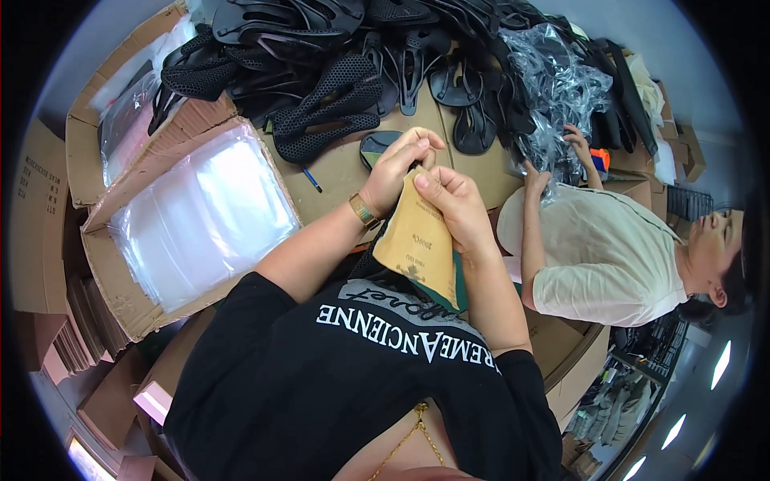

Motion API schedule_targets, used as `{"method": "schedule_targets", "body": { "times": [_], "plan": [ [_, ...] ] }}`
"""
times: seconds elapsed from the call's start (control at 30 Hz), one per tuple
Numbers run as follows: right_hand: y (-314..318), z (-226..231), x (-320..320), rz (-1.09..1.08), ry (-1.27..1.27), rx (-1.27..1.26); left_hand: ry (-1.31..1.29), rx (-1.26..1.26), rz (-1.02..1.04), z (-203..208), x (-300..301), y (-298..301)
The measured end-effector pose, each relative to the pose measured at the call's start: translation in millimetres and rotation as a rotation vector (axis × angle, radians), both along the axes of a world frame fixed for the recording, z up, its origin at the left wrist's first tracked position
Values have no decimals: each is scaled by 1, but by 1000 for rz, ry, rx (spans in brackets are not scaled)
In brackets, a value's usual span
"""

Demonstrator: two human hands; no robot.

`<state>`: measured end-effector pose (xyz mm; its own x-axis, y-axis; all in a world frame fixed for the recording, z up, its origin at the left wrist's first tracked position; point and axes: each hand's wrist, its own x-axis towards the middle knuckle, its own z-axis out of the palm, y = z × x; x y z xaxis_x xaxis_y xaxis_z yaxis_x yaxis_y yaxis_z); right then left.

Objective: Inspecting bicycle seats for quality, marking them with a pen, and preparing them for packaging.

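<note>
I hold a tan paper envelope point(417, 244) up in front of my chest, over the near edge of the counter point(337, 172). My right hand point(453, 204) is clamped on its upper right edge, thumb on the front and fingers wrapped behind. My left hand point(401, 164) meets it at the envelope's top, fingertips pinched together on the top edge, so my 2 hands touch each other there. A gold bracelet point(364, 211) sits on my left wrist. The envelope tilts, its lower corner pointing down toward my black shirt point(361, 377), with a dark green piece point(464, 280) showing just behind its right side.

The counter is covered in brown cardboard. Along its far edge lies a large heap of black bicycle saddles point(321, 56), some with a mesh pattern. A blue pen point(311, 178) lies on the counter just beyond my left forearm, near the closest mesh saddle. Toward the left edge stands an open cardboard box point(120, 272) filled with clear plastic bags point(204, 212).

At the right side another person in a cream shirt point(597, 256) has both hands in a crumpled clear plastic wrap point(553, 88) beside the saddles. I cannot tell what lies inside that wrap.
</note>
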<state>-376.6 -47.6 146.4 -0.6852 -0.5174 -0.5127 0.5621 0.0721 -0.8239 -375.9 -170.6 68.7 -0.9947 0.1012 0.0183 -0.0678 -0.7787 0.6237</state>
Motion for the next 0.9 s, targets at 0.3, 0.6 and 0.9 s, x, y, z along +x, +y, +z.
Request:
{"method": "schedule_targets", "body": {
  "times": [0.3,0.6,0.9],
  "plan": [
    [-10,4,-1,73,38,110,-73,37,-10,-5,-1,-2],
    [21,17,-9,-32,-135,-80,70,220,41,-21,-12,-11],
    [2,9,6,201,23,33,75,158,25,-20,-8,-10]
  ]
}}
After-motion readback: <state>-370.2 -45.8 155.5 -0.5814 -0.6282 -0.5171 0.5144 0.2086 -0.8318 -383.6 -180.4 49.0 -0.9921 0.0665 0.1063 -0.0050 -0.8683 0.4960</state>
